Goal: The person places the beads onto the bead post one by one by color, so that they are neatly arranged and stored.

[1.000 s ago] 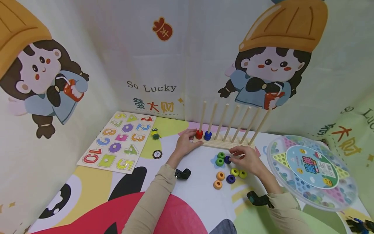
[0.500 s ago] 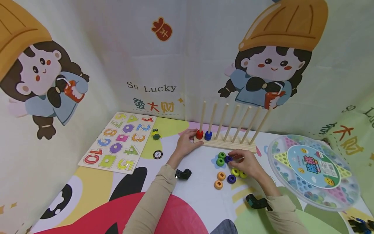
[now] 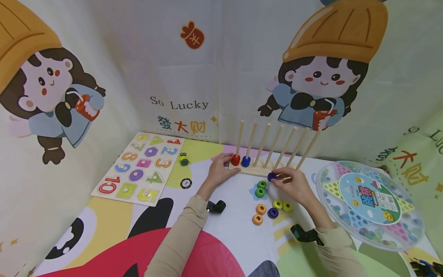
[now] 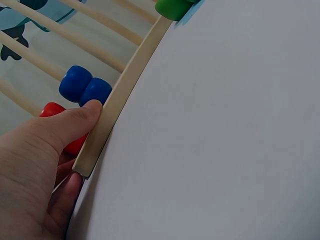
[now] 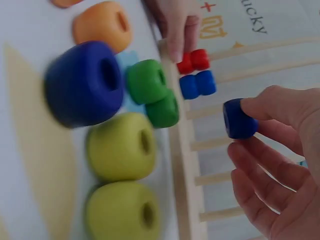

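Note:
A wooden rack with several upright pegs stands at the back of the table; red beads and blue beads sit on its two leftmost pegs. My left hand grips the rack's left end, thumb on the base. My right hand pinches a dark blue bead, lifted in front of the rack base. Loose beads lie below: two green, two yellow, two orange, one blue.
A number puzzle board lies at the left. A round clear game box sits at the right. A small frog toy and a black-white disc lie left of my left hand. Printed fabric walls close in behind.
My right hand picked the dark blue bead up from beside the green ones and raised it toward the rack base. My left hand stayed on the rack.

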